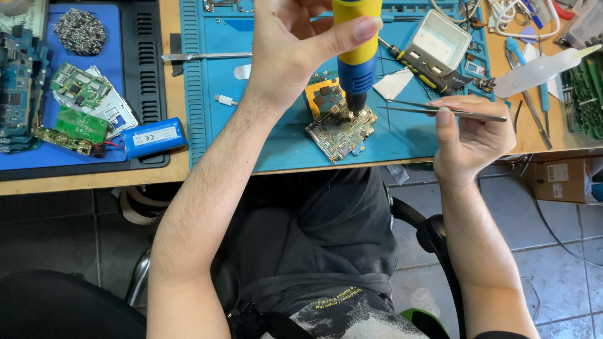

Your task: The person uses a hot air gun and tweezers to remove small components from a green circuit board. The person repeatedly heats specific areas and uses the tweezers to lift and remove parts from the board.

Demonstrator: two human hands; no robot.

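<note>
Steel tweezers (pixel 440 110) pinched in right hand (pixel 468 138).

A blue cylindrical battery cell (pixel 152 137) lies at the left on a dark tray (pixel 141 75), just beside a pile of green circuit boards (pixel 80 103). A ball of silvery metal wool (pixel 79 30) sits above them. A small white open plastic box (pixel 439 41) stands top right, near a black-and-yellow screwdriver (pixel 419 69) and a translucent squeeze bottle (pixel 545 66).
</note>
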